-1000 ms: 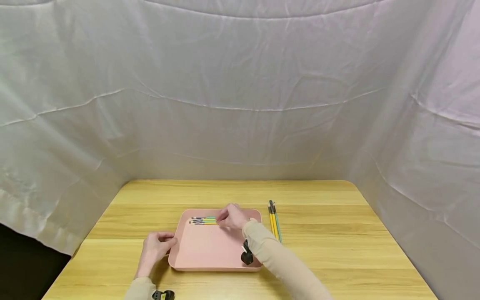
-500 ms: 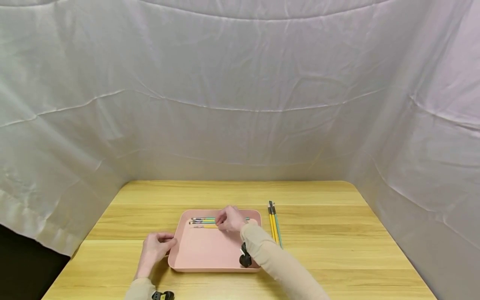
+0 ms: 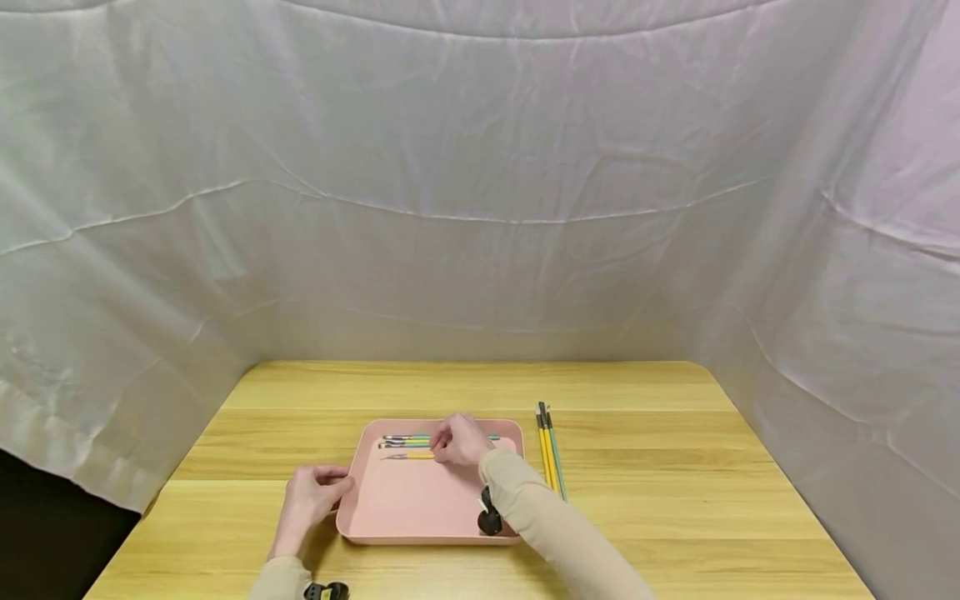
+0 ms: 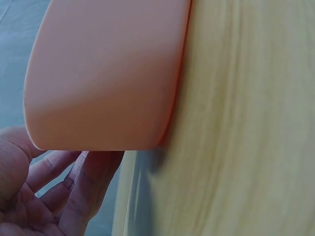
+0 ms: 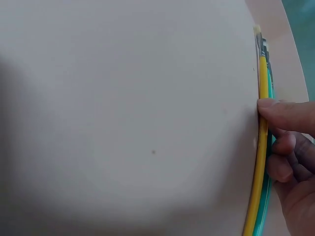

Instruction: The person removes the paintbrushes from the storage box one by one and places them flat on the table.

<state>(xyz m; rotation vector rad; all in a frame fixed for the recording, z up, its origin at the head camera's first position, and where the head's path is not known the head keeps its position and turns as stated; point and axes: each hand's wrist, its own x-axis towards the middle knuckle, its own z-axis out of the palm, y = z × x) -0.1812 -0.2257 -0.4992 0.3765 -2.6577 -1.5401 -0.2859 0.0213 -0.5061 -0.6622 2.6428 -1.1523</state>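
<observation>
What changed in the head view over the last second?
The front yellow brush in the tray moved toward the tray's near side, opening a gap to the other tray brushes; the right hand shifted slightly the same way. No grasp or release shows. Unchanged: left hand at the tray's left edge, outside brushes right of it.

Hung cloth and table suggest a studio

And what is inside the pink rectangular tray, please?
Inside are slim paintbrushes with yellow and teal handles; the bare right hand touches one yellow-handled paintbrush. That hand and its beige sleeve cover parts of the handles and tray, so I cannot count the paintbrushes.
</observation>
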